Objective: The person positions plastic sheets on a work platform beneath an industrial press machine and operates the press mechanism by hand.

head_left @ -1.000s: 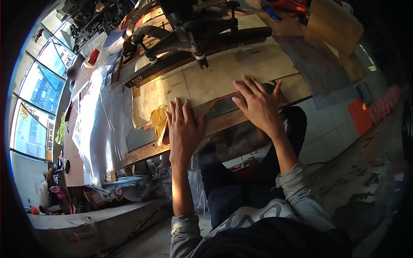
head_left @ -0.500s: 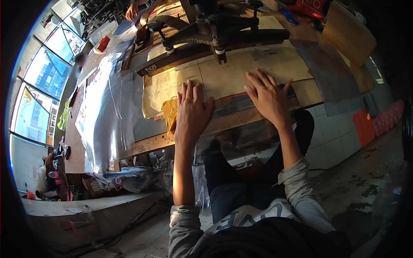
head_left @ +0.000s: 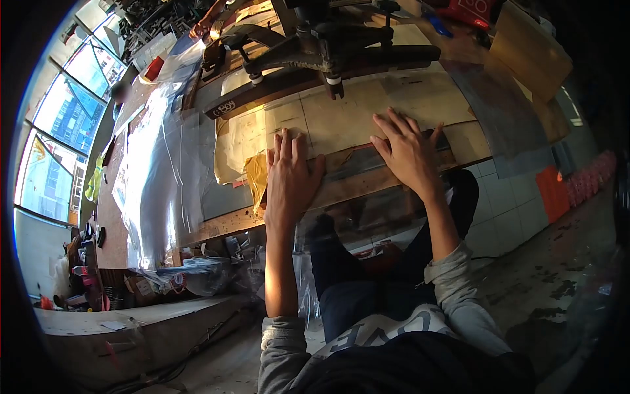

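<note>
My left hand [head_left: 289,178] lies palm down at the near edge of a tan, paper-covered board [head_left: 348,121]. Its fingers are stretched out, pointing away from me, and a crumpled yellow-brown scrap [head_left: 256,176] is beside it. My right hand [head_left: 412,152] rests farther right on the same edge, fingers spread. Neither hand grips anything. Across the board, beyond my fingertips, runs a dark metal bar [head_left: 275,89] with pale writing at its left end. A black cast machine arm with adjusting screws [head_left: 328,54] stands above that bar.
Shiny transparent plastic sheets [head_left: 161,171] cover the bench's left side. A greyish see-through sheet [head_left: 502,125] hangs over the right side, near brown cardboard [head_left: 530,56]. Another person's hand [head_left: 200,30] shows at the far left. Windows [head_left: 62,125] stand at left.
The view has shifted slightly. My left fingers sit a little lower on the board, and my right hand is almost unmoved. The other person's hand at the back has dropped slightly.
</note>
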`<state>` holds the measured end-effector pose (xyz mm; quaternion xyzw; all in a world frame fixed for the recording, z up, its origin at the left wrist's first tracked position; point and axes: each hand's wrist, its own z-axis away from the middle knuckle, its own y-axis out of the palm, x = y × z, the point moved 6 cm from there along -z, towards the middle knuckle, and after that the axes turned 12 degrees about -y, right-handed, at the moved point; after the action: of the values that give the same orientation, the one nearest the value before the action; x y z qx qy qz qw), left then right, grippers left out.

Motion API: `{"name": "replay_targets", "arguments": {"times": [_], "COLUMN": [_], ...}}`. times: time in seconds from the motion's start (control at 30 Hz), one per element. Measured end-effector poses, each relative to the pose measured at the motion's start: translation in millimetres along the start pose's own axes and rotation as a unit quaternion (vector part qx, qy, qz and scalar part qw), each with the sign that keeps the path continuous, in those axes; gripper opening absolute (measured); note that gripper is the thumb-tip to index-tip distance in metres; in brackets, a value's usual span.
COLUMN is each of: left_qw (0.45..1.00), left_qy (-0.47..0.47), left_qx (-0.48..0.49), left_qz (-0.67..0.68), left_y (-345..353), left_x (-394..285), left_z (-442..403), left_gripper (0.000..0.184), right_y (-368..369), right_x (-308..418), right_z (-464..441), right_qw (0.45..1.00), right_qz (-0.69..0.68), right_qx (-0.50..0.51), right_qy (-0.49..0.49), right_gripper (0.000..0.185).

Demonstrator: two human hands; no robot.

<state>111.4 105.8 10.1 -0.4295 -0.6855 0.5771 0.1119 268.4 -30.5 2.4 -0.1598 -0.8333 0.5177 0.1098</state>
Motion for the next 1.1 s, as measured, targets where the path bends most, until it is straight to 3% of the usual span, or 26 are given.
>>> {"name": "replay_targets", "arguments": {"times": [0.27, 0.37, 0.47, 0.97, 1.1], "left_qw": [1.000, 0.996, 0.996, 0.986, 0.989], "left_qy": [-0.020, -0.058, -0.042, -0.090, -0.076], "left_qx": [0.021, 0.038, -0.026, 0.071, 0.049], "left_qz": [0.006, -0.062, -0.068, -0.122, -0.118], "left_y": [-2.4, -7.3, 4.0, -0.2, 1.1], "left_x": [4.0, 4.5, 21.6, 20.9, 23.5], "left_z": [-11.8, -17.4, -29.5, -36.9, -37.5], "left_gripper": [0.054, 0.057, 0.058, 0.066, 0.068], "right_y": [6.3, 8.4, 6.3, 1.9, 0.5], "right_x": [-1.6, -2.4, -2.3, -1.2, 0.3], "right_z": [-8.2, -8.3, -8.9, -9.1, -12.1], "right_qw": [1.000, 1.000, 0.999, 1.000, 0.999], "right_qz": [-0.016, -0.020, -0.032, -0.027, -0.037], "right_qx": [0.005, 0.001, 0.011, 0.006, 0.002], "right_qy": [0.012, 0.011, 0.015, 0.008, 0.014], "right_gripper": [0.043, 0.043, 0.042, 0.041, 0.039]}}
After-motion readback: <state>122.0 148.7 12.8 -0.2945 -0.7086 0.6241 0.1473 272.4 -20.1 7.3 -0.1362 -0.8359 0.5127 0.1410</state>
